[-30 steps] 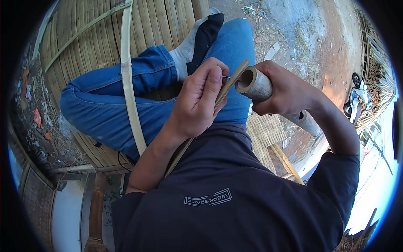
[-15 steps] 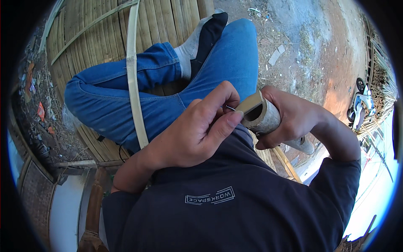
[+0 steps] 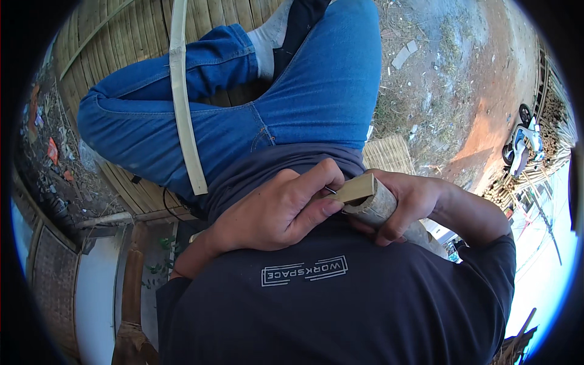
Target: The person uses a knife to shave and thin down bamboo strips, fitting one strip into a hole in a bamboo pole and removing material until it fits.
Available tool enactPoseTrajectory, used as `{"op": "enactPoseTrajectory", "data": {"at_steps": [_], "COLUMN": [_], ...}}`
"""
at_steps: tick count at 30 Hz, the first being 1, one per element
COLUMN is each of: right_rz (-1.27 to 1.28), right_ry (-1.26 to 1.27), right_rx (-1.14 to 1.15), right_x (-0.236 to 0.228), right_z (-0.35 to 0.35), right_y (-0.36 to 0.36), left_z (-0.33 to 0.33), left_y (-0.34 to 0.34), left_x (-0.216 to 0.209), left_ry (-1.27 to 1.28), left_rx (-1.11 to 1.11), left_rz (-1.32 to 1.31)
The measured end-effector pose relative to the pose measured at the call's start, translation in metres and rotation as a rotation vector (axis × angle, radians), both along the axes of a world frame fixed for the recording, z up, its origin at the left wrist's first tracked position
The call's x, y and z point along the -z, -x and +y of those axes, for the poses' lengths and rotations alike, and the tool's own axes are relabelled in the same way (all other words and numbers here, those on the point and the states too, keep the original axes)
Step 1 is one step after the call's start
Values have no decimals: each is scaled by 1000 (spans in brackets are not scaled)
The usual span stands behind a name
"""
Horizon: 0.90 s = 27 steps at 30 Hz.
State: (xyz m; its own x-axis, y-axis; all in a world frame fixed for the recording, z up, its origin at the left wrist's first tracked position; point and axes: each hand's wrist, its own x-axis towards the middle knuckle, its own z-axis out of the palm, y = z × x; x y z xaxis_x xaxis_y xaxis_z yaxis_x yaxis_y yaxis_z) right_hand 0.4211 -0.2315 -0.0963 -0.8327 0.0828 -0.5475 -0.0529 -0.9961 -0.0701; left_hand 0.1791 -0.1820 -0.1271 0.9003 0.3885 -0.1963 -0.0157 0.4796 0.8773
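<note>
Close to my chest, my right hand [image 3: 409,204] is wrapped round a pale, thick bamboo tube [image 3: 378,205]. A short flat bamboo strip [image 3: 358,188] lies against the tube's open end; whether it is joined to the tube I cannot tell. My left hand [image 3: 286,210] is closed, with thumb and forefinger pinching a thin metal pin [image 3: 331,191] beside the strip's left end. The pin's far end is hidden by the fingers. A long bamboo strip [image 3: 181,100] lies across my bent leg, apart from both hands.
I sit cross-legged in jeans [image 3: 328,79] on a slatted bamboo platform [image 3: 143,42]. Littered ground [image 3: 438,103] stretches to the right, with a white and black motorbike [image 3: 523,143] and stacked bamboo poles [image 3: 556,115] beyond. A wooden post [image 3: 132,283] stands at lower left.
Both hands and the tube have come closer to my body and turned, so more of the short strip's flat face shows. The pinch on the pin remains. My legs appear higher in view.
</note>
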Motion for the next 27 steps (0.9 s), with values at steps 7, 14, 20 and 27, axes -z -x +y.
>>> {"op": "enactPoseTrajectory", "data": {"at_steps": [7, 14, 20, 27], "right_rz": [-89, -185, -293, -656], "right_ry": [-125, -210, -611, -961], "right_rx": [-83, -44, -70, -2], "right_x": [-3, -7, -5, -17], "right_z": [11, 19, 9, 9], "right_y": [-2, -2, -2, -2], "left_z": [-2, 11, 1, 18], "left_y": [-5, -8, -14, -8], "left_x": [18, 17, 25, 43], "left_ry": [87, 497, 104, 678], "left_rx": [-66, -54, -193, -216], "left_rz": [-60, -73, -69, -119]}}
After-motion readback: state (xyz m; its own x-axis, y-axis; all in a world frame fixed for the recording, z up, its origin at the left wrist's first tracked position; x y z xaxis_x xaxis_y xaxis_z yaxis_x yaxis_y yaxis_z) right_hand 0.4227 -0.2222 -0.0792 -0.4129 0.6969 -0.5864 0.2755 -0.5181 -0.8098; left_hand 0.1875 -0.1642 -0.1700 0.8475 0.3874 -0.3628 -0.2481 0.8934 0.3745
